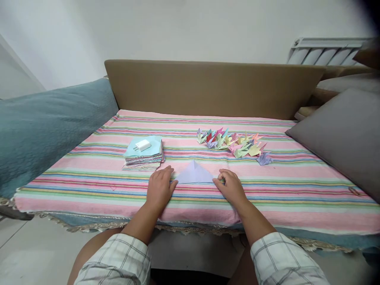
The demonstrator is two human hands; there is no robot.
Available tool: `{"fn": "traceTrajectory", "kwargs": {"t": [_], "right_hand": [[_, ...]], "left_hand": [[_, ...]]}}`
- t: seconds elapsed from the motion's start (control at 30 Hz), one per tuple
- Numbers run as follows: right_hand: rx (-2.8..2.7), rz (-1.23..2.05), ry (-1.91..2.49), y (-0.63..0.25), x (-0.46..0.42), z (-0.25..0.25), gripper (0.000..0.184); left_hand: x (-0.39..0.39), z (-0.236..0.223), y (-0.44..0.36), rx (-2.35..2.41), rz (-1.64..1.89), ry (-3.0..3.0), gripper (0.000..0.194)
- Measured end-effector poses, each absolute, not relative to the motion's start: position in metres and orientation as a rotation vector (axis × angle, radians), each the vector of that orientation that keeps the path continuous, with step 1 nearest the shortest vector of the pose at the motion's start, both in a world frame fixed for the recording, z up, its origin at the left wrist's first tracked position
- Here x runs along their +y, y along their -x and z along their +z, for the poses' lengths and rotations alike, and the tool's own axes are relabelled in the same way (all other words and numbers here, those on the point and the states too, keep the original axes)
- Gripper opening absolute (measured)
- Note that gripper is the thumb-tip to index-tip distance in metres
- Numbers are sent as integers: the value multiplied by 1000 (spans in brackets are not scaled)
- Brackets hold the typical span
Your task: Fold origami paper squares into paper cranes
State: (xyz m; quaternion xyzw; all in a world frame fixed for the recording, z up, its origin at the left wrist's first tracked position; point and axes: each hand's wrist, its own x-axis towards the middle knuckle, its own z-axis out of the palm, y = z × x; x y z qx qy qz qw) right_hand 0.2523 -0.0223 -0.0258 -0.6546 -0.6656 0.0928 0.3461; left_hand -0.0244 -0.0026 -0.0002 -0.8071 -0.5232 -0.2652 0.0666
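A pale lilac sheet of origami paper (194,174), folded into a triangle with its peak pointing away from me, lies on the striped cloth. My left hand (160,186) is closed at its left corner, with the thumb against the paper and the other fingers curled. At the opposite corner, my right hand (231,185) pinches the paper between thumb and forefinger. Beyond the triangle to the right sits a cluster of folded paper cranes (237,144) in many colours, a lilac one (264,158) being nearest me.
A stack of square paper sheets (144,158) stands left of the triangle, with a white charger plug (142,145) on top. The striped cloth (103,190) covers the sofa seat. A brown backrest (208,89) rises behind, a blue-covered armrest (56,122) is left, and a grey cushion (344,134) right.
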Motion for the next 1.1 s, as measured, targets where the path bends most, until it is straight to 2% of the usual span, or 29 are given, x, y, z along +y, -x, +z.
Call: {"fn": "traceTrajectory", "kwargs": {"t": [0.13,0.27,0.4,0.5,0.63,0.87,1.0,1.1], "right_hand": [[-1715,230,1720,-251,-21,-26,17],[-1726,164,1665,-254,-18,-30,21],[-1746,51,1609,-250,-20,-27,30],[-1841,-36,1500,-235,-30,-19,27],[-2191,66,1230,-212,-46,-11,36],[-2013,91,1463,-234,-48,-19,24],[-1929,87,1572,-255,-49,-22,24],[-1901,101,1570,-257,-49,-22,25]], "left_hand": [[-20,0,5,-1246,-716,2584,30],[-37,-4,-14,-925,-537,2855,48],[-42,-6,-19,-967,-477,2874,58],[-39,-6,-18,-977,-458,2889,60],[-37,-7,-18,-982,-486,2904,66],[-38,-9,3,-1106,-554,2892,52],[-35,-6,32,-1280,-611,2772,48],[-30,-4,46,-1418,-692,2698,33]]}}
